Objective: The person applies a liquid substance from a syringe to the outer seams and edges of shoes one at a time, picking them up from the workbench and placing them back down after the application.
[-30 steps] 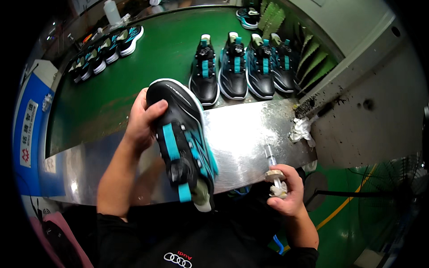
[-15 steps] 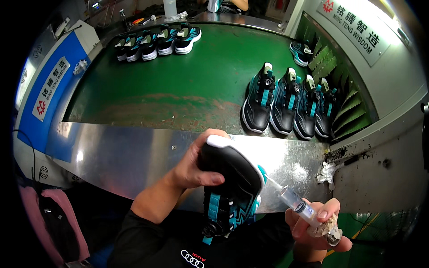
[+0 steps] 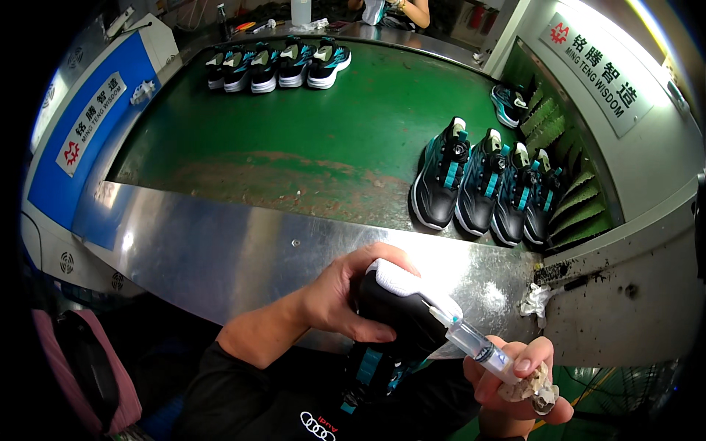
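Head view: left hand (image 3: pixel 353 298) clamped round the toe end of a black-and-teal sneaker (image 3: pixel 393 309), thumb across the dark upper, other fingers behind the white sole. Sneaker tilted, toe up and heel down toward the wearer's black shirt (image 3: pixel 250 393), held at the near edge of a metal ledge (image 3: pixel 213 246). Right hand (image 3: pixel 518 375) gripping a clear syringe (image 3: pixel 478 349) by its rear part, a crusted pale lump (image 3: pixel 533 389) at the plunger end. Syringe slanted up and leftward; its tip lies at the line between upper and sole, contact cannot be told. Beyond the ledge, a green work surface (image 3: pixel 294 136): four matching sneakers (image 3: pixel 482 187) side by side at right, toes near; one lone sneaker (image 3: pixel 507 105) farther back beside green curtain strips (image 3: pixel 544 128); five more sneakers (image 3: pixel 265 70) in a row at far left. Crumpled white tissue (image 3: pixel 535 300) right of the ledge. Far edge: pale bottle (image 3: pixel 301 12), and a co-worker's forearm (image 3: pixel 418 11).
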{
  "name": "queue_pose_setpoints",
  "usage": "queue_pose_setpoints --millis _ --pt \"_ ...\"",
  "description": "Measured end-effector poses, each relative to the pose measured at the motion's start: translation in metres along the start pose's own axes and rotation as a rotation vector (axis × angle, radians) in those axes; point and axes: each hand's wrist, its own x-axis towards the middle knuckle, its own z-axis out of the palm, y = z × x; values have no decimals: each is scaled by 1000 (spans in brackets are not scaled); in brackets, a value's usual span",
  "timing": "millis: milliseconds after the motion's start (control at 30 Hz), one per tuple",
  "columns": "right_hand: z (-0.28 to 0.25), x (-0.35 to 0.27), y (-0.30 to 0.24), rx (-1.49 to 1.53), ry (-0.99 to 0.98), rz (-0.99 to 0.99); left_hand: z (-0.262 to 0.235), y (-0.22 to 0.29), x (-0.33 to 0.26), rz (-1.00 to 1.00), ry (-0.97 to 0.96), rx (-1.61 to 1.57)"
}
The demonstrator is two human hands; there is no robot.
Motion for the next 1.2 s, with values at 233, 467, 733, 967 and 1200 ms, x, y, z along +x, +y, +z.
queue_pose_setpoints --millis 233,467,733,967,1200 --pt "4 3 -1 -61 70 47 4 0 -3 -10 25 -34" --pt "4 2 -2 -29 64 37 1 -1 -1 5 56 -59" --pt "-3 -5 0 -43 125 63 -9 -6 -3 -18 93 -1" --pt "-15 -17 17 102 130 11 -12 -5 -1 -91 213 -66" --pt "-35 -32 37 162 87 -6 -19 -9 0 -102 324 -265"
